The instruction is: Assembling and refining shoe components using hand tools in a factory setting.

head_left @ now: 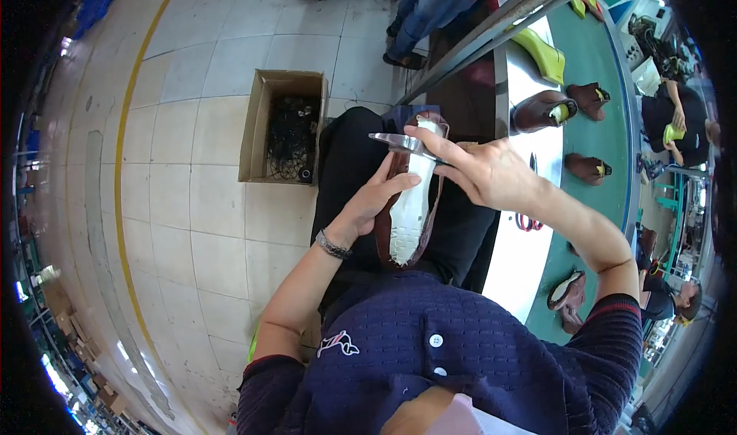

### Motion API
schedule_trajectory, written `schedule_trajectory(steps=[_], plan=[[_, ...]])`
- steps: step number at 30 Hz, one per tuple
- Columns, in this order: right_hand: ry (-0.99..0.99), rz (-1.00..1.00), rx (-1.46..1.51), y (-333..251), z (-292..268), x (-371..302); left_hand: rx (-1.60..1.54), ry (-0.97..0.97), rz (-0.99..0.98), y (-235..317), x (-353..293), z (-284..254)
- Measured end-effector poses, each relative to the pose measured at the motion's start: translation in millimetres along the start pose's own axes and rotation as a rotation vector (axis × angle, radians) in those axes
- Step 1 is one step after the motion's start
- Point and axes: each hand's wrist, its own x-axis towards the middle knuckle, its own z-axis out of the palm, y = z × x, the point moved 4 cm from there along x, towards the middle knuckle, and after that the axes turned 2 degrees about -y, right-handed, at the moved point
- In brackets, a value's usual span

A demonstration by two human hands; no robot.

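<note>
A brown shoe upper (383,239) lies sole side up across my lap, with its long white insole (409,205) facing me. My left hand (378,198) grips it by the left side, the thumb resting on the insole. Over the upper part of the insole, my right hand (485,170) is closed round a silver metal hand tool (394,141) whose head points left. The tool's exact kind is hard to make out, as my fingers cover its handle. Where its edge meets the shoe is hidden too.
An open cardboard box (256,128) with dark tangled scraps stands on the floor at left. At right, a metal ledge (516,262) holds red-handled scissors (527,222). Beyond, a green conveyor (560,193) carries several brown shoes. A metal bar (491,36) slants overhead. Other people are nearby.
</note>
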Motion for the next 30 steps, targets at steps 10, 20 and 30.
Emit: schedule_trajectory(steps=[10, 20, 30], plan=[[-0.04, -0.006, 0.082, -18, 19, -11, 0.04, -0.066, -0.053, -5, -3, -7], [-0.062, 0.073, 0.057, -13, 40, -17, -0.134, 0.027, 0.131, -47, -31, 3], [-0.183, -0.021, 0.036, -47, 27, -22, 0.055, -0.003, 0.027, -52, -53, -6]])
